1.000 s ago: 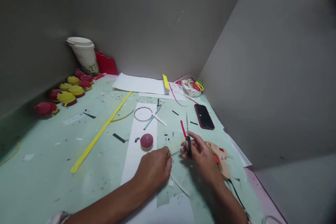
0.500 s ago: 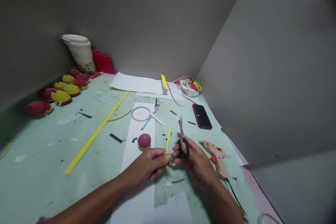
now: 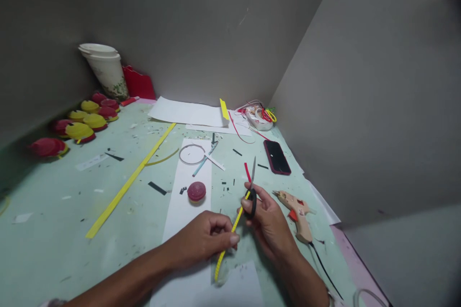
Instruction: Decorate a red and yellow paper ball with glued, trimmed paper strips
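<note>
Between the thumb and fingers of my left hand (image 3: 212, 237) is a narrow yellow paper strip (image 3: 220, 265), its edge marked with small notches or lines. The strip slants up to my right hand (image 3: 268, 218), where its upper end meets the scissors. Black-handled scissors (image 3: 253, 175) sit in my right hand, blades pointing away from me. A short red strip (image 3: 247, 171) lies just left of the blades. Beyond my left hand, a small dark-red round paper piece (image 3: 196, 192) rests on a long white paper sheet (image 3: 173, 223).
Right of my hand lie a glue gun (image 3: 297, 213) with a cord and a phone (image 3: 277, 157). A long yellow strip (image 3: 131, 180) crosses the left side. Several red and yellow paper pieces (image 3: 79, 131) and a white cup (image 3: 106, 72) stand at the back left.
The yellow strip now slants with its upper end at the scissors; before, it stood nearly upright, apart from them. My left hand has moved slightly down, and the scissors have tilted right.
</note>
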The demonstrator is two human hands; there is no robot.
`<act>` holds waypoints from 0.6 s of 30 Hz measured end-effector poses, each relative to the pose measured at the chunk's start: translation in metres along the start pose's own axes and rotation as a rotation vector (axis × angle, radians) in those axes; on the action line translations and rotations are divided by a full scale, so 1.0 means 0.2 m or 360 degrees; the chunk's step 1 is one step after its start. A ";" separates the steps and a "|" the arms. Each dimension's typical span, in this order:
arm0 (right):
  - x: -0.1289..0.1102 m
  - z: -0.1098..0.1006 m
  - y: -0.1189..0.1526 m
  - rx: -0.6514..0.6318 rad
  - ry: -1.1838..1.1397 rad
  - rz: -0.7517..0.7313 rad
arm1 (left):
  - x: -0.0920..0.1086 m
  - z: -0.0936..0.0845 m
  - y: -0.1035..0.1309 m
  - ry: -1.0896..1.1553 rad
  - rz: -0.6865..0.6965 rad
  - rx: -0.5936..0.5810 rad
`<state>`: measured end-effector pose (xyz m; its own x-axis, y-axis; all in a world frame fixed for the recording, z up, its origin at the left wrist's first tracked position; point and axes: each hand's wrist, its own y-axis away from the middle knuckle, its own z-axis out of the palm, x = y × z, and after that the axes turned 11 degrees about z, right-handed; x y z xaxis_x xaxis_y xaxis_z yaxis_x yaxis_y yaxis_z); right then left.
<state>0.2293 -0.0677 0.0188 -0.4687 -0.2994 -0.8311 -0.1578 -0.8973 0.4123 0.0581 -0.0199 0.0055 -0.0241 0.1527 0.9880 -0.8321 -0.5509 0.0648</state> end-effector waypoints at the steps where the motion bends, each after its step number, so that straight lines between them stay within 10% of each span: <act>1: 0.00 0.00 0.00 0.0008 0.0046 -0.0010 | 0.00 0.00 0.00 0.0013 0.0014 -0.0007; 18: 0.00 0.05 0.05 0.0101 0.0278 -0.0145 | -0.07 -0.01 -0.03 0.0448 -0.0009 0.0331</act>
<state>0.2189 -0.0737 0.0267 -0.2931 -0.2746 -0.9158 -0.2498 -0.9026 0.3506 0.0616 -0.0167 -0.0086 -0.1958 0.3607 0.9119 -0.7025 -0.7004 0.1262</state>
